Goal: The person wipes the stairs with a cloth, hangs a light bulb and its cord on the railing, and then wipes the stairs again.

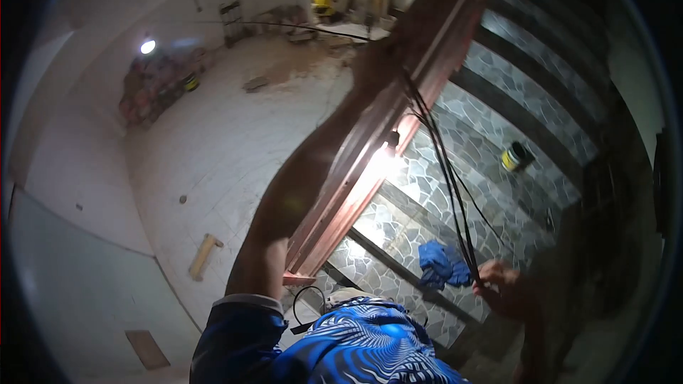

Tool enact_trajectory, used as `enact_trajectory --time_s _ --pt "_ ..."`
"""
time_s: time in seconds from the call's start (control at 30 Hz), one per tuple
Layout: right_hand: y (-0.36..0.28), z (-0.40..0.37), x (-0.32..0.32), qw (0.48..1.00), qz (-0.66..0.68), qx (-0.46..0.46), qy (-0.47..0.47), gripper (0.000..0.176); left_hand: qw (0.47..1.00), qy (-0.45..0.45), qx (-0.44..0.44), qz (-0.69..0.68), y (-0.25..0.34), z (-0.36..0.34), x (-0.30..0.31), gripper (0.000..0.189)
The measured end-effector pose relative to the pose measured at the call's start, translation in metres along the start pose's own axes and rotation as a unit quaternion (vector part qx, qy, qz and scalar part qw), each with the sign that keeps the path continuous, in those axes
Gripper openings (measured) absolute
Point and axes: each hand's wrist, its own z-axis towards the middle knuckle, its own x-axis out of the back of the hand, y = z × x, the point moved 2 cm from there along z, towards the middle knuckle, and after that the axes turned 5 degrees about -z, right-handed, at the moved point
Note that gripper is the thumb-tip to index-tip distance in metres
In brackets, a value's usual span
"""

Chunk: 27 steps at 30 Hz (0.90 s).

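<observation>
My left arm stretches up to a reddish metal beam [334, 213] that runs diagonally beside the stairs. My left hand [377, 60] is against the beam's upper part, dark with shadow, its fingers not distinguishable. Thin dark cable [447, 171] hangs in several strands from near that hand down to my right hand [501, 286]. The fingers of my right hand are curled round the lower end of the strands. A lit bulb [388, 156] hangs by the beam. Close to my right hand, a crumpled blue cloth [442, 264] lies on a stair.
Stairs with stone-pattern tiles [526, 50] rise on the right, holding a yellow-labelled bucket [511, 156]. Down on the floor [192, 163] lies a light-coloured roll-shaped object [205, 256]. Another person in yellow [324, 0] is at the far doorway. Piled bags [153, 89] line the left wall.
</observation>
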Motion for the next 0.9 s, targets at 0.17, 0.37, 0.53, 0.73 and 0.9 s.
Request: enact_trajectory --time_s 0.17,0.37,0.53,0.73,0.9 --pt "-0.009 0.029 0.037 0.923 -0.333 -0.192 -0.005 0.007 0.999 0.032 -0.044 -0.002 -0.003 0.0 -0.002 0.037" --pt "0.053 0.075 0.069 0.777 -0.615 -0.055 0.122 0.012 0.997 0.029 -0.072 0.024 -0.004 -0.008 0.001 0.041" --pt "0.119 0.152 0.094 0.762 -0.629 -0.121 0.101 0.023 0.994 0.044 -0.1 0.026 0.015 -0.017 0.004 0.042" --pt "0.126 0.243 0.102 0.798 -0.56 -0.101 0.199 0.03 0.996 0.039 -0.048 0.065 0.019 -0.017 0.003 0.04" --pt "0.14 0.293 0.075 0.853 -0.458 -0.043 0.247 0.033 0.994 0.063 -0.076 0.034 0.017 -0.018 0.002 0.039"
